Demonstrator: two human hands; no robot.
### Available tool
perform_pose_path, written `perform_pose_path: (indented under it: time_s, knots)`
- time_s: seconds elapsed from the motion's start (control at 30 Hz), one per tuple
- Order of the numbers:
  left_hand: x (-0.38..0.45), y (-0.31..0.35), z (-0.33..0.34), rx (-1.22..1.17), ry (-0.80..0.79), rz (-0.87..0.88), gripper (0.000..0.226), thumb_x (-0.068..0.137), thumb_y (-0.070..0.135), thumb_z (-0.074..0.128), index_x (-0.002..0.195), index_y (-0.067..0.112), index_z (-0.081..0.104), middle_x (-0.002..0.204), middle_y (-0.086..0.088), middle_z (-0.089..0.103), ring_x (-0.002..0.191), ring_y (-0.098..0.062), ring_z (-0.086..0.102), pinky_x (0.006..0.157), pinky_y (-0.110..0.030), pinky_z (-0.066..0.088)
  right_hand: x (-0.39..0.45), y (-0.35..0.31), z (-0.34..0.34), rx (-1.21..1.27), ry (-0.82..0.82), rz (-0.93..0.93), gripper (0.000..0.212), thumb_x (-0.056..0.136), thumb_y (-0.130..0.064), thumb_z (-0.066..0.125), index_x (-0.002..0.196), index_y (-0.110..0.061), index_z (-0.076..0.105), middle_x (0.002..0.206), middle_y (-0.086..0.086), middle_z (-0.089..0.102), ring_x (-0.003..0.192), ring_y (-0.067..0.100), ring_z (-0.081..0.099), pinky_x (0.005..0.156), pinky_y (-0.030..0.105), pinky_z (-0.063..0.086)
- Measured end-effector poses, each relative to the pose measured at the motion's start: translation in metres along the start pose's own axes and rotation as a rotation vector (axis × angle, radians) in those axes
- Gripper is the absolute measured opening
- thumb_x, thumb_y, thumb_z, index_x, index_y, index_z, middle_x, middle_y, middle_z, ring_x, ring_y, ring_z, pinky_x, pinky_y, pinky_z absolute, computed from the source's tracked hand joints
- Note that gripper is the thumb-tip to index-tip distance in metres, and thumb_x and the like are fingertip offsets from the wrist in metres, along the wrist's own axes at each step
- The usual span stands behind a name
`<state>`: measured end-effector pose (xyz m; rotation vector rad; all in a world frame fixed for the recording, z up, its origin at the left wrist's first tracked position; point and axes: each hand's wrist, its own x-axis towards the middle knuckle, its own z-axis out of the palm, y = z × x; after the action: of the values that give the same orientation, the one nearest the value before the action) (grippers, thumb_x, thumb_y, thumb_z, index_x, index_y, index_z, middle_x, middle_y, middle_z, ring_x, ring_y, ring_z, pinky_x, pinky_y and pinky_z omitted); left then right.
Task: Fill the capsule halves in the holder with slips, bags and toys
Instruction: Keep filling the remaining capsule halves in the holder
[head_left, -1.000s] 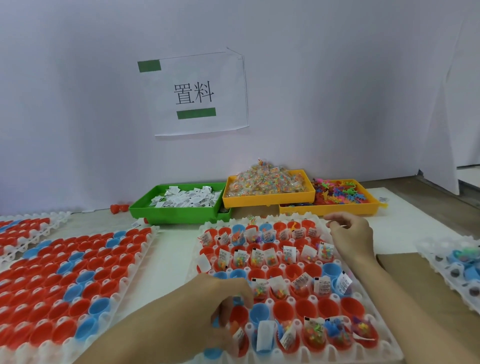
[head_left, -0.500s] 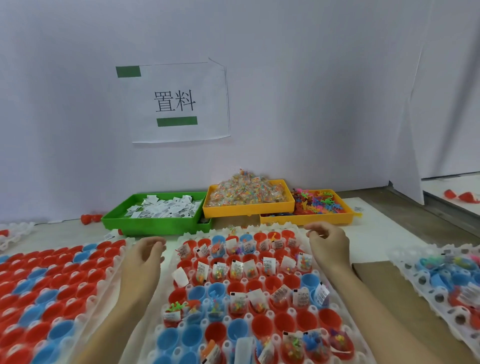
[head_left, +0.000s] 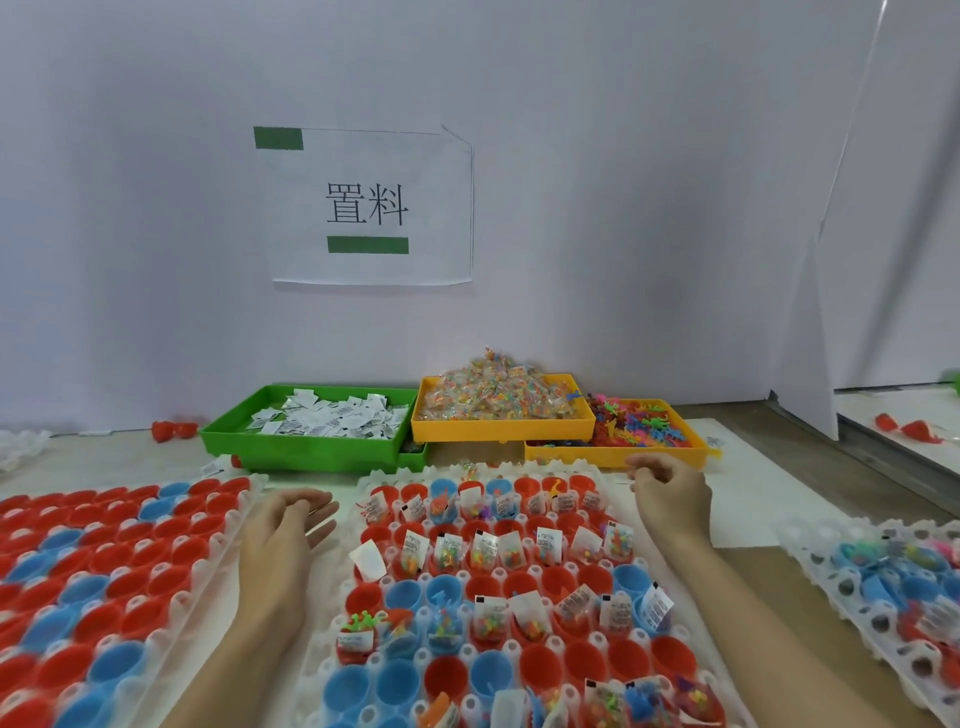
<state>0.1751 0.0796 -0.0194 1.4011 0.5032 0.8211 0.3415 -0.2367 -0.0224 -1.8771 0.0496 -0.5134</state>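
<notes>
Now the left hand (head_left: 291, 525) hovers loosely open beside the holder (head_left: 691, 618), empty; right hand (head_left: 670, 496) curled, contents unclear.

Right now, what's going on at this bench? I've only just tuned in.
A person is filling red and blue capsule halves in the middle holder; many already hold slips, bags or toys, others sit empty. The left hand hovers open beside the holder, holding nothing. The right hand is curled near the holder's far right corner; whether it holds anything is unclear. Behind sit the green slip tray, bag tray and toy tray.
</notes>
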Motion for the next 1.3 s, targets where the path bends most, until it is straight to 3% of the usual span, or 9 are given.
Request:
perform_pose_path:
  time_s: [0.1,0.23,0.4,0.57,0.7,0.77,0.9,1.03,1.3]
  knots:
    - [0.002,-0.001,0.0,-0.019,0.009,-0.008,0.027,0.101,0.0,0.037,0.096,0.007,0.063,0.103,-0.015,0.068,0.101,-0.028,0.066,0.082,-0.037,0.053,0.013,-0.01,0.002,-0.065,0.014,-0.046,0.024,0.093,0.0,0.054,0.101,-0.01,0.073,0.105,0.005,0.069,0.093,0.016,0.057,0.068,0.018,0.042]
    - [0.003,-0.001,0.0,-0.032,0.01,-0.007,0.027,0.1,-0.001,0.037,0.094,0.007,0.063,0.102,-0.016,0.068,0.101,-0.029,0.066,0.081,-0.037,0.053,0.036,-0.027,0.006,-0.247,0.018,-0.175,0.026,0.092,0.001,0.052,0.101,-0.006,0.075,0.105,0.011,0.072,0.092,0.021,0.06,0.079,0.027,0.045]
    - [0.004,-0.002,0.0,-0.045,0.01,-0.017,0.028,0.101,0.001,0.038,0.093,0.008,0.063,0.102,-0.015,0.068,0.099,-0.028,0.066,0.079,-0.035,0.053,0.073,-0.037,0.011,-0.652,-0.246,-0.303,0.029,0.095,-0.01,0.048,0.113,-0.01,0.071,0.116,0.013,0.069,0.104,0.03,0.062,0.09,0.04,0.053]
    - [0.005,-0.003,0.0,-0.057,0.01,-0.019,0.028,0.101,0.001,0.038,0.091,0.009,0.064,0.098,-0.014,0.069,0.098,-0.028,0.067,0.076,-0.033,0.053,0.093,-0.066,0.03,-0.591,-0.334,-0.435,0.029,0.096,-0.012,0.051,0.121,-0.01,0.066,0.124,0.014,0.063,0.113,0.03,0.058,0.095,0.041,0.05]
    - [0.004,-0.003,0.0,-0.052,0.007,-0.023,0.028,0.101,0.001,0.038,0.092,0.008,0.064,0.099,-0.014,0.069,0.098,-0.027,0.067,0.075,-0.032,0.052,0.1,-0.083,0.054,-0.721,-0.46,-0.364,0.035,0.095,-0.02,0.057,0.129,-0.018,0.064,0.138,0.014,0.053,0.133,0.033,0.041,0.107,0.046,0.042]
    - [0.004,-0.003,0.0,-0.059,0.008,-0.025,0.028,0.101,0.001,0.039,0.091,0.008,0.064,0.099,-0.015,0.069,0.098,-0.028,0.067,0.074,-0.032,0.052,0.099,-0.082,0.062,-0.773,-0.464,-0.319,0.029,0.093,-0.018,0.06,0.12,-0.02,0.069,0.137,0.012,0.054,0.134,0.03,0.039,0.103,0.043,0.043]
    - [0.006,-0.003,-0.001,-0.066,0.007,-0.029,0.029,0.101,0.001,0.039,0.09,0.009,0.064,0.099,-0.015,0.069,0.099,-0.028,0.067,0.074,-0.032,0.051,0.094,-0.07,0.072,-0.704,-0.387,-0.312,0.013,0.091,-0.01,0.068,0.101,-0.015,0.076,0.119,0.008,0.069,0.108,0.026,0.062,0.088,0.037,0.054]
    - [0.007,-0.003,-0.001,-0.075,0.011,-0.041,0.029,0.101,0.001,0.039,0.089,0.008,0.064,0.098,-0.015,0.068,0.098,-0.028,0.066,0.072,-0.031,0.051,0.097,-0.064,0.07,-0.567,-0.333,-0.29,0.006,0.088,-0.01,0.074,0.092,-0.012,0.078,0.104,0.008,0.074,0.089,0.017,0.061,0.08,0.033,0.053]
    - [0.006,-0.002,-0.001,-0.057,0.016,-0.049,0.028,0.101,0.001,0.04,0.089,0.008,0.064,0.098,-0.014,0.068,0.096,-0.028,0.065,0.071,-0.032,0.051,0.095,-0.072,0.044,-0.279,-0.204,-0.294,0.013,0.084,-0.008,0.077,0.097,-0.005,0.077,0.1,0.01,0.074,0.085,0.016,0.061,0.081,0.03,0.049]
